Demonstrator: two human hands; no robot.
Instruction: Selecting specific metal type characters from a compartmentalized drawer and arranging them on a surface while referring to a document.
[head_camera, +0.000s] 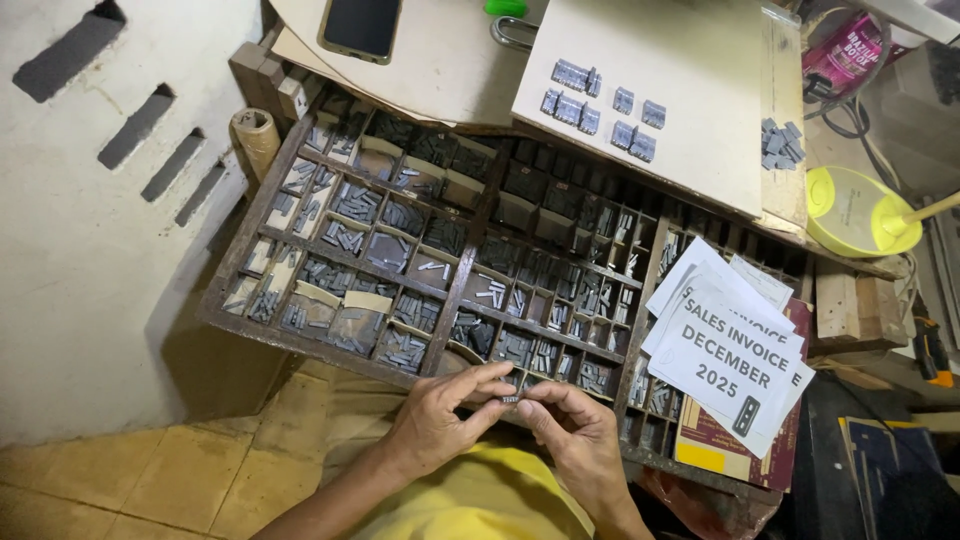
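Head view: both hands (510, 415) pinch metal type (511, 398) over type case (330, 335).

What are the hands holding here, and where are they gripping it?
Both the left hand and right hand pinch a small metal type piece by its ends.

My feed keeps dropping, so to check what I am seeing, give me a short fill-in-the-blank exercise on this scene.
1. Both hands, left hand and right hand, pinch one small ____ piece between their fingertips.
2. The wooden tray is split into many small ____ holding grey pieces.
3. The stack of white papers lies on the tray's ____ end.
4. The phone lies with its screen ____.

Missing words: metal; compartments; right; dark
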